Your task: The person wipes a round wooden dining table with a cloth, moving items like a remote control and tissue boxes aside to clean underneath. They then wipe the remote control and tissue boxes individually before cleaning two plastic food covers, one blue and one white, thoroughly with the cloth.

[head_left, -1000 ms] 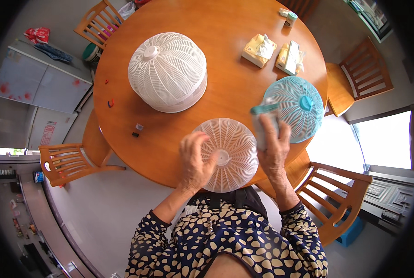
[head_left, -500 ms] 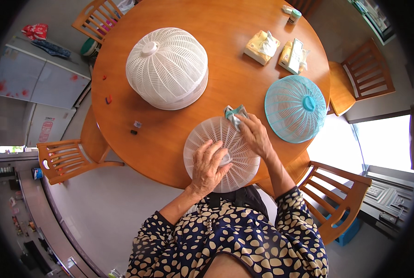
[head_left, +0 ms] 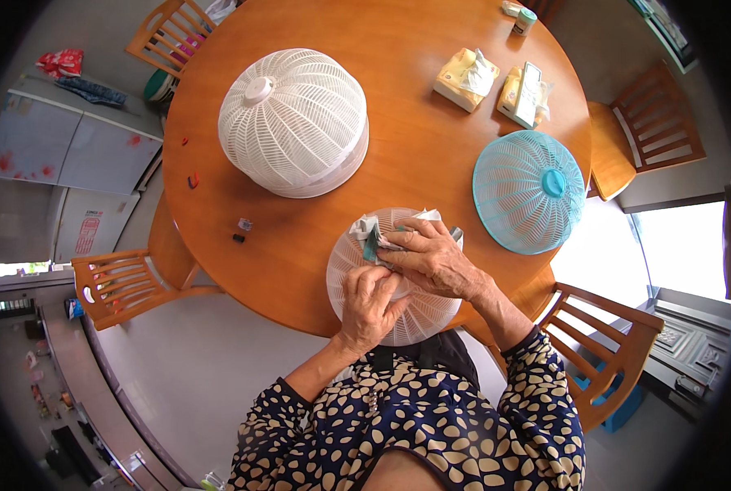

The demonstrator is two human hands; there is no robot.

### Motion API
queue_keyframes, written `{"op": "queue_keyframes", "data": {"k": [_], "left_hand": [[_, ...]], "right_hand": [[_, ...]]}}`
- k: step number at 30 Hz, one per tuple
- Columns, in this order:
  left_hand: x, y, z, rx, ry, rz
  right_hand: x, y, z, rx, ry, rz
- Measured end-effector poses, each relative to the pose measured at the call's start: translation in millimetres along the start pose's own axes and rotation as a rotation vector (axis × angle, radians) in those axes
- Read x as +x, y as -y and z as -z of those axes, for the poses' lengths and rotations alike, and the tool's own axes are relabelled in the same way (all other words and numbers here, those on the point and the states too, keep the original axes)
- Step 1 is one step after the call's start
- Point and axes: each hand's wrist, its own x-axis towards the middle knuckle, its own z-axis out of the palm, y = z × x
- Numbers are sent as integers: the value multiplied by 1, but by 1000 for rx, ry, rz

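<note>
A white ribbed mesh food cover rests at the near edge of the table, close against my body. My left hand lies at its middle, fingers curled in around the spot where the knob is; the knob itself is hidden. Bent over the far part of the same cover, my right hand presses a crumpled white and teal cloth onto the ribs. Farther left stands a tall white food cover with a round knob. To the right sits a turquoise mesh food cover.
Two tissue packs lie at the far right of the round wooden table, one with a white remote-like device on it. A small canister stands beyond. Small red and dark bits dot the left side. Wooden chairs surround the table.
My right hand has moved left and inward over the cover, carrying the cloth from the far right rim toward the middle. The fingers of my left hand have curled in.
</note>
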Motion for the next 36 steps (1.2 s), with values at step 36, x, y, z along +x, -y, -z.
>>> {"op": "queue_keyframes", "data": {"k": [36], "left_hand": [[2, 4, -2, -16, 299, -91]], "right_hand": [[-87, 57, -62, -271, -614, -451]]}}
